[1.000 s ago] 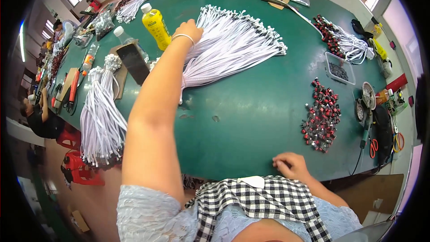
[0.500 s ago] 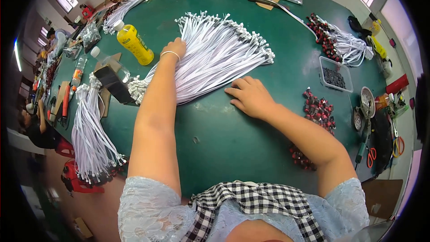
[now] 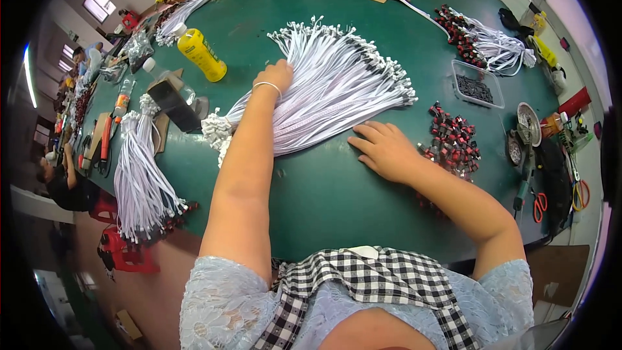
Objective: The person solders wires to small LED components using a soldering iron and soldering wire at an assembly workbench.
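A thick, fanned bundle of white flat cables (image 3: 337,94) with small white connectors at the far ends lies in the middle of the table. My left hand (image 3: 275,78) is closed over the bundle's left side, its fingertips partly hidden among the cables. At the bundle's near right edge, my right hand (image 3: 385,152) rests on the tabletop with fingers spread and nothing in it. The gathered white connector ends (image 3: 218,131) of the bundle stick out left of my left forearm.
Small red and black parts (image 3: 453,139) are heaped beside my right forearm. Beyond them stand a clear box (image 3: 477,84) of black pieces and another cable bundle (image 3: 495,45). A yellow bottle (image 3: 202,54), a dark phone (image 3: 175,105) and hanging cables (image 3: 142,185) are left.
The view has shifted. The cable bundle and both my hands have moved rightward over the table, nearer the clear box and the heap of red and black parts.
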Tool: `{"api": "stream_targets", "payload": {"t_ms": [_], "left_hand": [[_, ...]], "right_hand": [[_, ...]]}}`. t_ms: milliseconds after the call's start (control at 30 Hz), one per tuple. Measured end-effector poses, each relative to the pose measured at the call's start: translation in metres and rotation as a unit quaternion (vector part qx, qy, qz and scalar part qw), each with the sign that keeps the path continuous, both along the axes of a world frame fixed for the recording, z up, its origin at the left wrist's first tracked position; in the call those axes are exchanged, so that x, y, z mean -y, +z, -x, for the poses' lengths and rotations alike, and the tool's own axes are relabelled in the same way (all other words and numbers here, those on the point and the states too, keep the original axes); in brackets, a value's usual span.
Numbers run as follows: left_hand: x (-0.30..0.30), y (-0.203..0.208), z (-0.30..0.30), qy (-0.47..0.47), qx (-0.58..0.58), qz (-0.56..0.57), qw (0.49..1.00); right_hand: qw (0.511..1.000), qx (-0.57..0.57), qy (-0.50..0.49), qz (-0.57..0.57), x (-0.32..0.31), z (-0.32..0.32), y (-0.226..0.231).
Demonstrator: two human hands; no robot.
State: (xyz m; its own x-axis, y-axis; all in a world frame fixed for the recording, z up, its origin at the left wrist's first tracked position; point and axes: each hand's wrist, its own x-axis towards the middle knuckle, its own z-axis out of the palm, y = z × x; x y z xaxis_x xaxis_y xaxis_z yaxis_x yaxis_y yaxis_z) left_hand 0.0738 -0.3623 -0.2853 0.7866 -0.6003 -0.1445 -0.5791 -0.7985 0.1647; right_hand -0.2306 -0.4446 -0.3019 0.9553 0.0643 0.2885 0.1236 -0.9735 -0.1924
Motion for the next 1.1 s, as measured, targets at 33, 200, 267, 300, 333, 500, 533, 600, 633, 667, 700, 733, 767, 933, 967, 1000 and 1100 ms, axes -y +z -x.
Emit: {"api": "stream_targets", "payload": {"t_ms": [33,200,267,300,333,500,533,600,633,667,700,733,767,933,967,1000,1100], "left_hand": [[-0.001,0.001,0.007,0.004,0.002,0.003,1.0],[-0.003,0.0,0.039,-0.007,0.017,-0.001,1.0],[-0.004,-0.001,0.049,-0.018,0.021,0.001,1.0],[-0.007,0.0,0.051,-0.017,0.024,0.002,1.0],[-0.01,0.0,0.053,-0.017,0.028,0.002,0.999],[-0.015,0.003,0.07,-0.02,0.03,-0.002,0.999],[-0.016,0.003,0.073,-0.024,0.029,-0.002,0.999],[-0.017,0.004,0.076,-0.023,0.029,-0.004,0.999],[-0.017,0.004,0.075,-0.03,0.03,-0.003,0.999],[-0.018,0.004,0.075,-0.037,0.03,-0.002,0.999],[-0.019,0.003,0.074,-0.032,0.029,-0.003,0.999],[-0.018,0.003,0.073,-0.033,0.028,-0.009,0.999],[-0.017,0.003,0.071,-0.035,0.027,-0.014,0.999],[0.01,0.016,0.054,-0.058,-0.032,-0.056,0.996],[0.018,0.02,0.045,-0.075,-0.054,-0.058,0.994],[0.007,0.014,0.012,-0.083,-0.07,-0.013,0.994],[0.019,0.002,-0.018,-0.053,-0.097,0.032,0.993]], "right_hand": [[1.0,-0.004,-0.003,0.01,-0.002,0.006,0.001],[1.0,0.002,-0.001,0.019,-0.007,0.032,-0.003],[1.0,0.006,-0.003,0.021,-0.009,0.04,-0.004],[1.0,0.005,0.003,0.019,-0.01,0.042,-0.003],[1.0,0.004,0.009,0.018,-0.011,0.044,-0.003],[1.0,0.001,0.03,0.008,-0.009,0.054,0.0],[0.999,-0.007,0.033,0.005,-0.009,0.056,0.002],[0.999,-0.015,0.04,0.002,-0.01,0.058,0.005],[0.999,-0.018,0.043,0.001,-0.01,0.059,0.005],[0.999,-0.021,0.045,0.0,-0.01,0.061,0.006],[0.999,-0.022,0.049,-0.001,-0.01,0.063,0.006],[0.998,-0.032,0.049,-0.012,-0.009,0.065,0.007],[0.998,-0.042,0.049,-0.022,-0.009,0.067,0.007],[0.995,-0.096,0.018,0.014,-0.004,0.096,0.013],[0.993,-0.117,0.012,0.019,-0.003,0.101,0.015],[0.994,-0.107,0.034,0.019,-0.01,0.1,0.02],[0.992,-0.116,0.051,0.013,-0.014,0.101,0.022]]}}
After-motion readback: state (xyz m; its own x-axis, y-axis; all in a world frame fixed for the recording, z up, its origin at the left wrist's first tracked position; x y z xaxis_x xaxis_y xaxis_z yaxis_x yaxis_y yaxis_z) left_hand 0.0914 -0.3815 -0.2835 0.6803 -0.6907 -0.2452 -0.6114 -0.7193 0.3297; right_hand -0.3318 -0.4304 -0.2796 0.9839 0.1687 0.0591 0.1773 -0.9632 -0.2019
